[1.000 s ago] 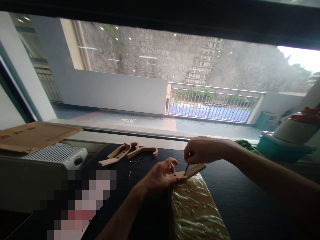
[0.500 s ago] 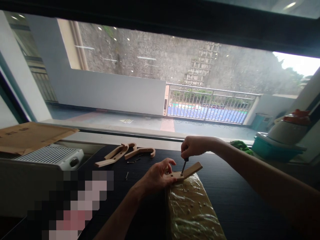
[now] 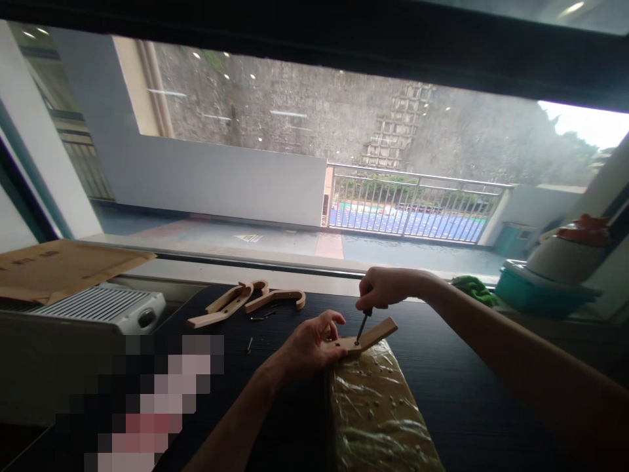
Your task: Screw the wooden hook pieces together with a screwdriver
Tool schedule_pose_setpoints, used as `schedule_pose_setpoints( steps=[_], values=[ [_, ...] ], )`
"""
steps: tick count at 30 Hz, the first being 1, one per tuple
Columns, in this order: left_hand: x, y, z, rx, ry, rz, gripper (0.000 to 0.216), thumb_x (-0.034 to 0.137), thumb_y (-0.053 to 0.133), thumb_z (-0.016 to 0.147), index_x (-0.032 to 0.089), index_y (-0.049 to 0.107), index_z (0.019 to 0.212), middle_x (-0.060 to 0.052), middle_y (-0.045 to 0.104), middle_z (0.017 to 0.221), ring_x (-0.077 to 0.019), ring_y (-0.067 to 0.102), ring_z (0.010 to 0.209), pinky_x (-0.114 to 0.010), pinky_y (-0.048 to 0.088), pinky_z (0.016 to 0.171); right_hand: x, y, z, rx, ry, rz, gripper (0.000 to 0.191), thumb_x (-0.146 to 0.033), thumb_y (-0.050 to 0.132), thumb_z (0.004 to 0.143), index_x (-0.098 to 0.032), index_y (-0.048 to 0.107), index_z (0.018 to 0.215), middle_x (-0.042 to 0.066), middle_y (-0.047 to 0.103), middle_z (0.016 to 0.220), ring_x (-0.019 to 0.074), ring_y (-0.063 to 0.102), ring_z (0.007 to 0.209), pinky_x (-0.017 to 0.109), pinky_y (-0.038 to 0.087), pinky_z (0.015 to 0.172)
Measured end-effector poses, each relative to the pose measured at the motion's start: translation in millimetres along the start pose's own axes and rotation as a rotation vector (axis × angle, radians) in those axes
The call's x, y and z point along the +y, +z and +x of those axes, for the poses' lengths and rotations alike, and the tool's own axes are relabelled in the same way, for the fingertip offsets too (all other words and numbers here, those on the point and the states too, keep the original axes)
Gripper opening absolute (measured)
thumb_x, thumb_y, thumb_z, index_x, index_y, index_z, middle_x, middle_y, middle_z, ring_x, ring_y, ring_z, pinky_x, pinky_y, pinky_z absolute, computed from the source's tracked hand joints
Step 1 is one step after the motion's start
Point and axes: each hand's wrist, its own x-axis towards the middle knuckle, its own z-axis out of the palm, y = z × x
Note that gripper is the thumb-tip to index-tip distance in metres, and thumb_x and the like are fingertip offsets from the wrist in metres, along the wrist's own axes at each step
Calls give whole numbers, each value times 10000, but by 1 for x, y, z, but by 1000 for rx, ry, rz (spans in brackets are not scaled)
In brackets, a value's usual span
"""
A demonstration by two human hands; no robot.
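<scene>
My left hand (image 3: 310, 344) pinches one end of a curved wooden hook piece (image 3: 374, 334) and holds it down on the top edge of a plastic-wrapped yellowish block (image 3: 376, 410). My right hand (image 3: 388, 288) is closed around a small screwdriver (image 3: 362, 323), whose tip stands in a hole in the wooden piece. The block's wrapped face shows several small holes or dots.
Three more wooden hook pieces (image 3: 246, 300) lie at the back of the dark table (image 3: 472, 393), with loose screws (image 3: 259, 319) near them. A white heater (image 3: 101, 305) and cardboard (image 3: 59, 262) sit at the left. A teal basin (image 3: 545, 288) stands at the right by the window.
The view shifted slightly. My right hand rose a little with the screwdriver still in the hole. The left hand keeps its hold on the wooden piece.
</scene>
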Motion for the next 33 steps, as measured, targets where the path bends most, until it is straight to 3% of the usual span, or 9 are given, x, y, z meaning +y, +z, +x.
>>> schedule_pose_setpoints(
  steps=[3, 7, 13, 21, 26, 33],
  values=[
    [1, 0, 0, -6, 1, -13, 431, 266, 670, 735, 197, 489, 1121, 30, 498, 812, -109, 481, 665, -222, 398, 589, -3, 1, -2, 89, 32, -36, 407, -507, 549, 788, -131, 675, 883, 49, 642, 778, 111, 506, 596, 259, 384, 536],
    [3, -1, 0, -12, -5, -20, 440, 292, 676, 739, 190, 490, 1125, 24, 499, 827, -122, 498, 705, -232, 409, 617, -12, -6, -18, 62, -36, -38, 490, -514, 664, 690, -183, 652, 1051, 52, 651, 918, 149, 560, 712, 262, 414, 574],
    [5, -1, -1, -15, -27, -19, 426, 312, 678, 743, 193, 504, 1113, 19, 504, 838, -114, 487, 677, -223, 394, 582, -7, -10, -27, -1, -142, 30, 280, -347, 574, 800, -146, 672, 967, 41, 665, 828, 118, 557, 670, 249, 426, 599],
    [7, -1, -1, -20, -11, -16, 422, 292, 669, 744, 183, 486, 1109, 25, 494, 816, -115, 487, 684, -229, 402, 604, -8, 0, -17, 49, -69, -1, 375, -459, 469, 864, -125, 641, 887, 22, 642, 669, 92, 517, 521, 245, 395, 523],
    [3, -1, 0, -18, -9, -10, 424, 295, 664, 745, 194, 489, 1118, 25, 497, 828, -114, 485, 685, -228, 402, 606, -16, -7, -26, 88, -105, -84, 347, -427, 617, 763, -174, 664, 996, 31, 656, 823, 120, 539, 629, 242, 394, 531],
    [3, -1, -1, -10, -27, 13, 428, 290, 666, 743, 199, 498, 1125, 26, 501, 846, -118, 491, 708, -224, 400, 616, -8, -11, -27, -40, -109, -1, 269, -303, 557, 819, -145, 669, 1005, 45, 664, 825, 132, 575, 689, 254, 438, 608]
  ],
)
